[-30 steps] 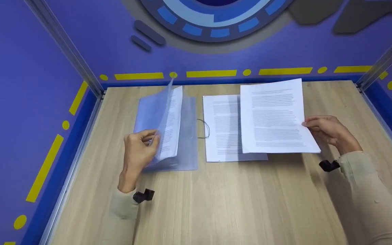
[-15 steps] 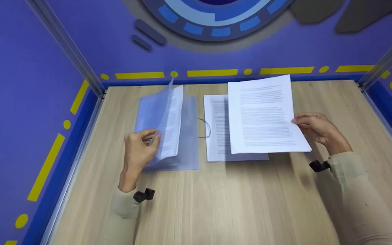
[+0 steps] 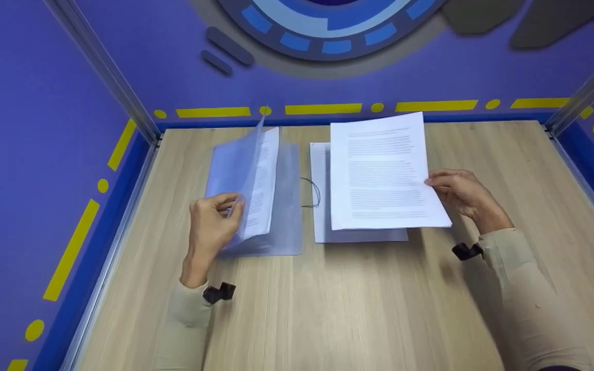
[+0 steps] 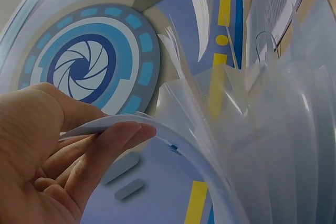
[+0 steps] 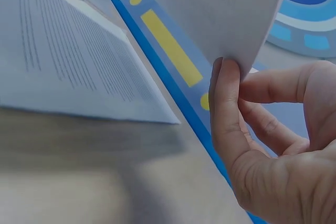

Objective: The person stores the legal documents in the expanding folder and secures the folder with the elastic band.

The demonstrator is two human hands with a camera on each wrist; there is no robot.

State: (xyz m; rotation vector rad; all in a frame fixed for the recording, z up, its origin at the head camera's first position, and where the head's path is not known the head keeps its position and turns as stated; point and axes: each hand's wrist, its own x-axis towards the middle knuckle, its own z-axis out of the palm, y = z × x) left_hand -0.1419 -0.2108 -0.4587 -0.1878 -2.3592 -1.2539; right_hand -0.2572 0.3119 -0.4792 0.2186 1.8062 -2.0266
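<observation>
My left hand pinches the raised front cover of a translucent plastic document folder between thumb and fingers. Printed sheets stand inside it, and the left wrist view shows several clear pockets fanned apart. On the right, my right hand pinches the right edge of a printed paper sheaf, tilted up above the table. Beneath that sheaf, another printed stack lies flat, mostly covered in the head view; the right wrist view shows this lower stack more fully.
A thin dark elastic cord loops from the folder's right edge over the lower stack. The wooden table ends at a blue decorated back wall, with another wall at the left.
My right hand has moved left with the paper sheaf, which now covers more of the lower stack. My left hand keeps its hold on the folder's cover, nearly still.
</observation>
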